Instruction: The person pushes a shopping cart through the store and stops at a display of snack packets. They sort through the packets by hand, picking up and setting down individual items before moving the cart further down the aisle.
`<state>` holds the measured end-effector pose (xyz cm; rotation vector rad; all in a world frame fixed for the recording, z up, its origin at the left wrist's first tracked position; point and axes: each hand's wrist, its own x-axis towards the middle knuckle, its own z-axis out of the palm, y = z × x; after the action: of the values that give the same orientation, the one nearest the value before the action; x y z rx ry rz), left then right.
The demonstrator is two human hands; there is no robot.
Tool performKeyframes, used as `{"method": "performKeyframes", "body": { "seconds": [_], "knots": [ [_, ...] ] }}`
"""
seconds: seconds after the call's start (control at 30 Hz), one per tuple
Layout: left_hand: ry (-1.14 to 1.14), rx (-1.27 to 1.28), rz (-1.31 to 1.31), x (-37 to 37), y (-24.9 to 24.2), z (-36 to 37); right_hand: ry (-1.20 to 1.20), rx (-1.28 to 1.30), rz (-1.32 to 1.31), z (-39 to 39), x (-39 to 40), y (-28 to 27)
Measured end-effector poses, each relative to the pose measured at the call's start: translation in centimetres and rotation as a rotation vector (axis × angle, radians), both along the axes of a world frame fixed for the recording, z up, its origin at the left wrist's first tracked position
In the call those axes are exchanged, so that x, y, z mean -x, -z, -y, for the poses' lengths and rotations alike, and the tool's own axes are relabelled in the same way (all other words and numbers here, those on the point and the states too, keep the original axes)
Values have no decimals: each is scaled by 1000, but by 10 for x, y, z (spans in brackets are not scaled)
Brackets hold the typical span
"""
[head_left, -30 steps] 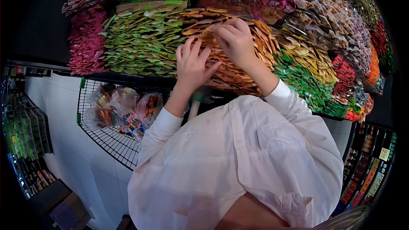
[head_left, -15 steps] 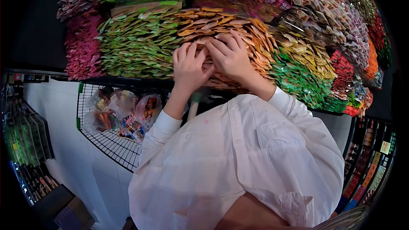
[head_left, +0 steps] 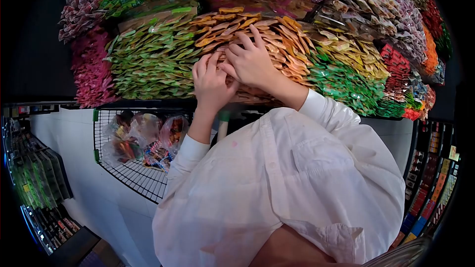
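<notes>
Both hands rest on a neat bank of small orange packets [head_left: 287, 52] in the middle of the display. My left hand [head_left: 212, 83] lies over the lower left of this bank, its fingers slightly bent and apart. Just to the right, my right hand [head_left: 251, 64] reaches further up, with fingers spread over the packets. The two hands touch or overlap near the left fingertips, so what lies beneath is hidden. Green packets [head_left: 151, 64] fill the section beside my left hand. Yellow packets [head_left: 351, 54] and bright green packets [head_left: 344, 86] lie to the right.
A wire shopping trolley [head_left: 133, 180] stands at the left below the display, holding several clear plastic bags [head_left: 143, 131] of wrapped items. Pink packets [head_left: 90, 74] stand at the display's left end. Stocked shelves [head_left: 428, 183] line the right side. A pale floor [head_left: 86, 153] shows at left.
My right hand has shifted slightly left and its fingers have spread and straightened upward. My left hand stays on the orange packets, now closer under the right. The view has tilted a little.
</notes>
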<state>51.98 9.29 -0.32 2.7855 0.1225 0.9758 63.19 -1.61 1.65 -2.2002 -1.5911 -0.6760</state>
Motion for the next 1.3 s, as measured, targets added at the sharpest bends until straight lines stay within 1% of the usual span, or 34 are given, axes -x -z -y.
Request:
{"method": "performKeyframes", "body": {
  "seconds": [0.2, 0.3, 0.37, 0.4, 0.43, 0.47, 0.5, 0.53, 0.63, 0.67, 0.73, 0.77, 0.83, 0.87, 0.97, 1.0, 1.07, 1.1, 1.17, 1.27, 1.3],
  "knots": [
    [10, -6, 30, 0, 2, 1, -1, 11, -42, -7, -3, 3],
    [13, -12, 10, 3, -2, 1, -30, 10, -98, 4, -7, -10],
    [5, -6, -4, 3, -7, -2, -73, -274, -165, 21, -20, -23],
    [20, 70, 4, 5, -11, -4, -8, -304, -122, 35, -30, -41],
    [36, 146, 7, 10, -13, -7, 27, -392, -176, 46, -48, -47],
    [16, 161, 9, 12, -11, -12, 39, -440, -189, 59, -61, -59],
    [-9, 187, 30, 15, -13, -16, 78, -447, -244, 69, -79, -58],
    [-23, 195, 48, 16, -12, -22, 133, -435, -565, 78, -89, -59],
    [-74, 231, 125, 11, -13, -35, 213, -226, -802, 94, -114, -56],
    [-80, 227, 148, 9, -15, -37, 206, -226, -806, 93, -116, -57],
    [-94, 218, 170, 9, -16, -38, 79, -105, -671, 90, -118, -59],
    [-75, 253, 179, 9, -16, -37, 72, -106, -675, 84, -119, -63],
    [-56, 286, 211, 8, -14, -31, -103, 23, -696, 60, -120, -71],
    [-56, 289, 206, 9, -12, -29, -176, 21, -666, 43, -127, -65],
    [-61, 301, 211, 14, -9, -32, -146, 208, -600, -6, -117, -75],
    [-85, 353, 206, 17, -11, -34, -151, 208, -599, -18, -112, -75],
    [-137, 426, 193, 22, -12, -39, -72, 353, -506, -38, -104, -71],
    [-143, 423, 197, 26, -11, -42, -67, 352, -435, -47, -107, -60],
    [-137, 412, 168, 32, -8, -47, -34, 351, -417, -56, -108, -45],
    [-142, 462, 135, 36, -9, -41, 0, 367, -400, -52, -106, -55],
    [-149, 466, 138, 36, -9, -39, -11, 282, -398, -52, -108, -53]
  ]
}}
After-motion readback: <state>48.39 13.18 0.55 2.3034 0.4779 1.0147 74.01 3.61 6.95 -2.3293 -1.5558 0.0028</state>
